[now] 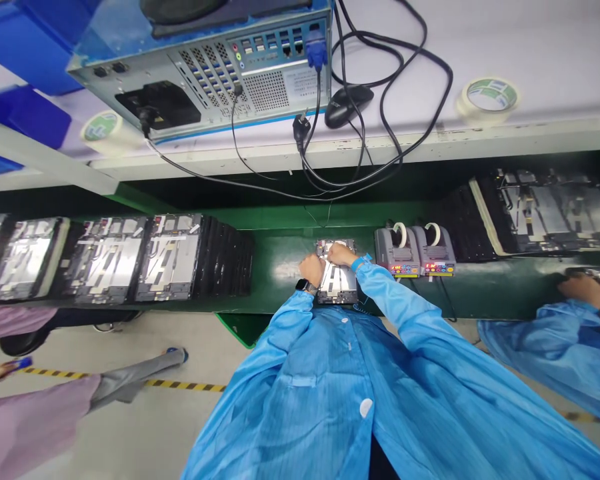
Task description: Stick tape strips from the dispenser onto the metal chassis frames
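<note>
An opened tablet point(341, 288) with its silvery inner parts exposed lies flat on the green bench in front of me. My left hand point(311, 270), with a dark watch at the wrist, is closed at the tablet's left edge. Over the upper part of the tablet, my right hand point(341, 255) has its fingers bent and pressed together; whatever is between them is too small to make out. A blue wrist strap point(361, 261) circles my right wrist.
Two tape dispensers point(397, 257) stand right of the tablet. Rows of upright opened tablets point(170, 257) line the bench at left, and more tablets point(540, 210) at right. Above sit a computer case point(275, 90), cables and tape rolls point(491, 95). A co-worker's hands point(587, 290) are at far right.
</note>
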`<state>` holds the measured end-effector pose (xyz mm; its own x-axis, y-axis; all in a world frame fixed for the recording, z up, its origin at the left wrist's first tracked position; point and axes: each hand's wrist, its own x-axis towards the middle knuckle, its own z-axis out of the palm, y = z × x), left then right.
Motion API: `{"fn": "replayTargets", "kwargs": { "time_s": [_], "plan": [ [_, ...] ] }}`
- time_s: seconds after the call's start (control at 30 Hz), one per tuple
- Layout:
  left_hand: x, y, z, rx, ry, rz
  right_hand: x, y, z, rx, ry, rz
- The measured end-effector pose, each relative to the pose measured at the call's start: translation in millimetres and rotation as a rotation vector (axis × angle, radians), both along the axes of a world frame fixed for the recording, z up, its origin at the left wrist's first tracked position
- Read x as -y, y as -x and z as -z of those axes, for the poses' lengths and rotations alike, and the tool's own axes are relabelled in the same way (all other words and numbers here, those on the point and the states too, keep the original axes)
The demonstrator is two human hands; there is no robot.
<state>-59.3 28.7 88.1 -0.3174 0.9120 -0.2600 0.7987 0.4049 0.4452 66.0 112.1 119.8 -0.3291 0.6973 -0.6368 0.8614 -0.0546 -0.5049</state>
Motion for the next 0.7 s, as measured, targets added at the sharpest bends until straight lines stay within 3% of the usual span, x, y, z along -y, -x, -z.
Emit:
{"fn": "replayTargets", "kwargs": {
  "time_s": [0.2, 0.4, 0.7],
  "plan": [
    [0, 3, 7.2, 0.083, -0.042, -0.055, 2, -2, 1.3, 0.011, -0.004, 0.025],
    [3, 33, 23.8, 0.571, -0.037, -0.145, 5, -6, 6.3, -0.017, 0.004, 0.057],
    [3, 31, 30.0, 0.537, -0.064, -0.148, 8, -11, 8.1, -0.042, -0.001, 0.107]
  ]
}}
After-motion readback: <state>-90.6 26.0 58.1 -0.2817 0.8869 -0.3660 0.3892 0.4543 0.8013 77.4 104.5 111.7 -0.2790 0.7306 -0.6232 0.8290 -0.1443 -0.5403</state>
